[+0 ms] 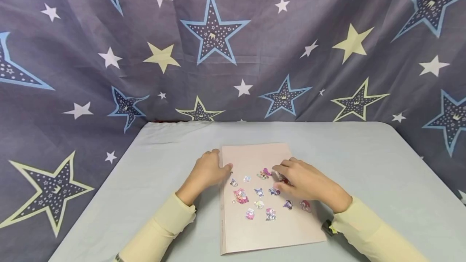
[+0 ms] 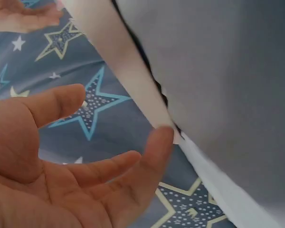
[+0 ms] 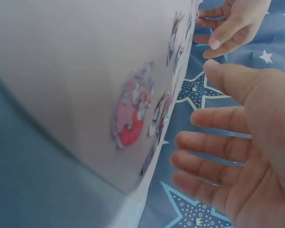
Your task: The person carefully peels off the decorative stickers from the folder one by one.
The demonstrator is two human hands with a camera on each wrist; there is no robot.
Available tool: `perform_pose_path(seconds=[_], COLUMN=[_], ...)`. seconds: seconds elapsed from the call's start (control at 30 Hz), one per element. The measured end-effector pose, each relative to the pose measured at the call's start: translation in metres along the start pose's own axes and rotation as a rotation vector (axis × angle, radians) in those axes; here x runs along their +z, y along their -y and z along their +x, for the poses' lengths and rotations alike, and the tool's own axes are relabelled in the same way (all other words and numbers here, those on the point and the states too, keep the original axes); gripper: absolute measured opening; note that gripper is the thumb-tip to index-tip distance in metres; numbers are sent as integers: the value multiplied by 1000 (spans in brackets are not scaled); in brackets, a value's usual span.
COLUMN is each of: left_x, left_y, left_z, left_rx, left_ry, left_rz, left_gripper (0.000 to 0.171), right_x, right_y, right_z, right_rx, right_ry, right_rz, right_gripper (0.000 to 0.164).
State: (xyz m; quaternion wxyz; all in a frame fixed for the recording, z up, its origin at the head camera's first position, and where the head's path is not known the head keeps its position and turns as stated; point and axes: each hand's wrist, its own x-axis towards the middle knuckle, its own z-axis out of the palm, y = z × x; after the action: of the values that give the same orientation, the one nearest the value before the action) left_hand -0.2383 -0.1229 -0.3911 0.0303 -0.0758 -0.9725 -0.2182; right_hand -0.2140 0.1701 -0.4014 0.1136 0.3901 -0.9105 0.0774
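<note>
A pale pink folder [image 1: 262, 233] lies flat on the table, with several small cartoon stickers [image 1: 241, 196] scattered over its middle. My left hand [image 1: 209, 169] is at the folder's left edge, its fingers loosely bent and thumb apart; a fingertip [image 2: 161, 135] appears at the edge in the left wrist view. Over the folder's right side hovers or rests my right hand [image 1: 302, 179], with fingers relaxed and partly covering some stickers. Nothing shows between its fingers in the right wrist view, where a round pink-and-red sticker [image 3: 133, 109] lies near it.
The table [image 1: 382, 165] has a pale grey-blue cover. A dark curtain [image 1: 233, 51] printed with stars hangs behind it and at both sides. A small dark object [image 1: 329, 227] is at the right wrist, by the folder's right edge.
</note>
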Motion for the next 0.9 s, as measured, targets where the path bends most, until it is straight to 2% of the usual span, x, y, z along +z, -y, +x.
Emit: perform_pose_path(seconds=[0.1,0.2,0.37,0.47,0.73,0.83,0.9], left_x=[0,-1,-2,-2,-2,-2,-2], left_y=[4,8,12,12,11,14,16], left_z=[3,4,4,4,3,4,5], left_rx=[-22,-39,-53,-58,-61,-70,-84], left_ry=[67,138,228,252,302,325,354], left_rz=[-23,-45,-83,-84,-90,-148,-218], left_gripper=[63,50,38,39,40,39,40], right_x=[-1,-1,1,2,1,0,0], right_y=[1,2,5,6,10,12,13], right_z=[1,1,3,4,4,3,2], right_rx=[1,-3,-53,-75,-69,-61,-52], right_ry=[15,39,85,109,145,175,200], right_rz=[22,51,83,91,103,106,115], right_gripper=[39,31,22,15,22,21,21])
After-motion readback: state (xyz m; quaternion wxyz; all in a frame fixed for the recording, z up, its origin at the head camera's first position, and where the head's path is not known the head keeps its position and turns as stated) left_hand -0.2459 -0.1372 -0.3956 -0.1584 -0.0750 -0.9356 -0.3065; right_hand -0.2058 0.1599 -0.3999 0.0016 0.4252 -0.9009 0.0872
